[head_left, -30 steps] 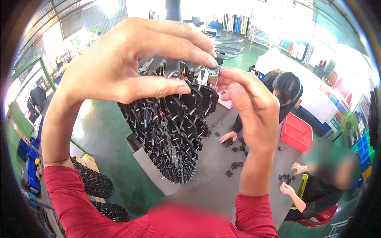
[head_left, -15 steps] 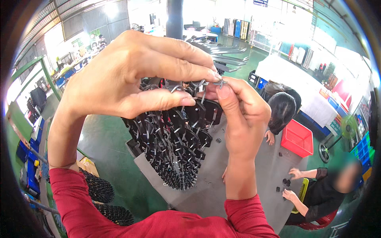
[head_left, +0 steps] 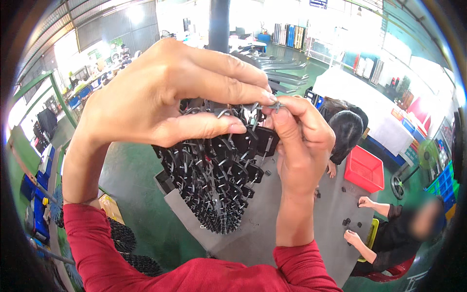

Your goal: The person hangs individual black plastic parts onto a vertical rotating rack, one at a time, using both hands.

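Observation:
My right hand [head_left: 302, 138] is closed, thumb against bent index finger, pinching a small grey metal hook [head_left: 278, 105]. From the left, my left hand [head_left: 160, 95] arches across the top of a dense hanging cluster of black parts on metal hooks [head_left: 209, 180]. Its fingers are stretched out, and the tip of one touches the small hook beside my right thumb. The left thumb lies lower, apart from the fingers, in front of the cluster's upper hooks. Part of the cluster's top is hidden behind my hands.
A grey table [head_left: 262, 243] stands below, with small black pieces [head_left: 351, 223] and a red basket [head_left: 364, 169]. A co-worker in black [head_left: 394, 243] sits at right; another person's dark-haired head [head_left: 345, 126] is near the basket. Behind the cluster rises a dark post [head_left: 219, 24].
Both my hands have shifted slightly right and down, with the small hook still between the fingertips. The seated co-worker's hands have moved a little further apart over the table.

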A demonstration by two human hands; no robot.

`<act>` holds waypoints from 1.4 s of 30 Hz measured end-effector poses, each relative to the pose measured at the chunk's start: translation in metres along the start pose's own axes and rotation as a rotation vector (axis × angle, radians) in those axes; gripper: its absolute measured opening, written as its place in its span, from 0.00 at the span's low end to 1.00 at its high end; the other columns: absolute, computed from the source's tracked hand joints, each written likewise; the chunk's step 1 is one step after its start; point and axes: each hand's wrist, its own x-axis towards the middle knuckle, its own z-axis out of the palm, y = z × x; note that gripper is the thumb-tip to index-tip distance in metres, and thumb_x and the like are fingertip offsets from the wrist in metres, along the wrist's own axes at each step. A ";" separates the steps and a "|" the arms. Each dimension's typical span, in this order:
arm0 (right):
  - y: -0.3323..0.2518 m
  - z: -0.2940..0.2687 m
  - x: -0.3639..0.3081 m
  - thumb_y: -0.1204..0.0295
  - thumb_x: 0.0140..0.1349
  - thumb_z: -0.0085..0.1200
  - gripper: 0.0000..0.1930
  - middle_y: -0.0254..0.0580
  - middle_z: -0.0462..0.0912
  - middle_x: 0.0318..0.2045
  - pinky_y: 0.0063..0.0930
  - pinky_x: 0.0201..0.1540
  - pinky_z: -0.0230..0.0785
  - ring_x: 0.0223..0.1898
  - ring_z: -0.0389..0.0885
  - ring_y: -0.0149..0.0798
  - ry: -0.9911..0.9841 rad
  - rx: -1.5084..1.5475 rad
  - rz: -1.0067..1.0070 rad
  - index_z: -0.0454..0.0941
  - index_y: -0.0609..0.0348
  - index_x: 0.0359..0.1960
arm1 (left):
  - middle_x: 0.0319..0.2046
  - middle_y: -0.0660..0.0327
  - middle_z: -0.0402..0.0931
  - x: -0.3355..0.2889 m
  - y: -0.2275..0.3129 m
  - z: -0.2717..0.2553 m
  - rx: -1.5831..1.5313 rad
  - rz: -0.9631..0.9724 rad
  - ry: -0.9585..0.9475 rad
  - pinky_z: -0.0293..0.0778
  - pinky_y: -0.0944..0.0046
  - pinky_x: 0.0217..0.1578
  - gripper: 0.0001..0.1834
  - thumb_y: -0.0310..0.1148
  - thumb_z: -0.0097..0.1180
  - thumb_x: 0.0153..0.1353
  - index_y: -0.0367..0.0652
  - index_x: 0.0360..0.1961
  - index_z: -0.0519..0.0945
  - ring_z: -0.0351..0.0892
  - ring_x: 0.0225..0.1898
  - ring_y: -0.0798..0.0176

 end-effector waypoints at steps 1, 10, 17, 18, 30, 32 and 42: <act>0.004 0.000 0.000 0.78 0.57 0.50 0.05 0.35 0.76 0.27 0.14 0.30 0.64 0.27 0.72 0.23 0.036 0.006 -0.066 0.75 0.67 0.32 | 0.41 0.54 0.77 0.001 -0.001 0.001 -0.010 0.002 0.003 0.70 0.59 0.46 0.21 0.32 0.61 0.43 0.41 0.42 0.79 0.76 0.45 0.54; 0.014 -0.001 0.000 0.76 0.58 0.50 0.06 0.37 0.75 0.29 0.16 0.33 0.63 0.30 0.72 0.26 0.032 0.128 -0.161 0.74 0.69 0.33 | 0.41 0.53 0.77 0.001 -0.001 0.001 -0.024 0.010 -0.006 0.70 0.59 0.45 0.21 0.32 0.62 0.42 0.40 0.41 0.79 0.76 0.44 0.53; 0.057 -0.001 0.019 0.61 0.64 0.37 0.17 0.40 0.70 0.28 0.26 0.40 0.60 0.37 0.68 0.35 -0.591 1.200 0.008 0.68 0.64 0.32 | 0.42 0.51 0.76 0.008 0.001 -0.001 -0.019 0.028 -0.013 0.69 0.58 0.46 0.20 0.31 0.61 0.42 0.39 0.41 0.79 0.75 0.46 0.53; 0.058 -0.002 0.018 0.59 0.64 0.38 0.18 0.40 0.70 0.28 0.25 0.38 0.61 0.34 0.68 0.35 -0.558 1.086 0.008 0.68 0.64 0.32 | 0.42 0.51 0.76 0.008 0.001 -0.002 -0.017 0.033 -0.013 0.69 0.58 0.46 0.20 0.31 0.61 0.42 0.39 0.41 0.79 0.75 0.46 0.53; 0.012 -0.013 0.001 0.71 0.60 0.46 0.13 0.38 0.73 0.22 0.22 0.30 0.60 0.29 0.67 0.31 -0.042 0.039 -0.209 0.73 0.66 0.21 | 0.43 0.52 0.76 0.015 0.011 -0.004 0.047 -0.067 -0.081 0.68 0.60 0.48 0.21 0.32 0.60 0.44 0.39 0.43 0.78 0.75 0.46 0.52; 0.013 -0.012 -0.006 0.74 0.58 0.47 0.09 0.38 0.72 0.22 0.24 0.33 0.61 0.29 0.68 0.33 0.036 -0.218 -0.375 0.73 0.66 0.22 | 0.43 0.52 0.76 0.015 0.009 -0.004 0.049 -0.071 -0.071 0.68 0.60 0.49 0.21 0.32 0.60 0.44 0.39 0.43 0.78 0.75 0.47 0.53; 0.080 -0.159 -0.012 0.73 0.60 0.42 0.10 0.41 0.71 0.27 0.29 0.38 0.62 0.30 0.70 0.39 0.260 -0.864 0.027 0.72 0.64 0.24 | 0.46 0.49 0.73 0.015 -0.002 -0.006 0.054 -0.030 -0.122 0.66 0.58 0.49 0.24 0.34 0.59 0.43 0.38 0.45 0.77 0.73 0.48 0.52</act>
